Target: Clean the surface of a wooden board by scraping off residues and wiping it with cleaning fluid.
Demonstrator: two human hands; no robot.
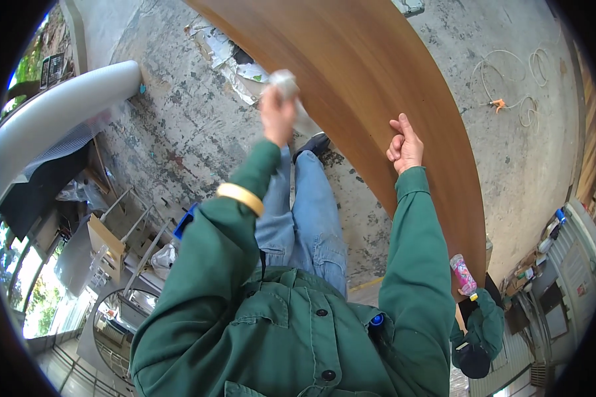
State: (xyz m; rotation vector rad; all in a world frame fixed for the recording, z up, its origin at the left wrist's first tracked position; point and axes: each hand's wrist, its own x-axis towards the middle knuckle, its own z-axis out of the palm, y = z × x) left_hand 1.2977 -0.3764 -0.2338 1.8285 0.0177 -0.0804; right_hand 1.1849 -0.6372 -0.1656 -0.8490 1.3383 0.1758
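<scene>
Head view: your left hand [278,119] is closed around a pale wad [284,81], right by the left edge of the long brown wooden panel [351,73]. The wad is blurry, but it may be a cloth. Your right hand [406,145] is over the panel, with one finger stuck out and the rest loosely bent, gripping nothing. A bottle [464,275] with pink on it and a yellow cap is at the panel's near end. Next to that end is another person [489,321] in green. A big white roll [73,99] is well left of the panel.
</scene>
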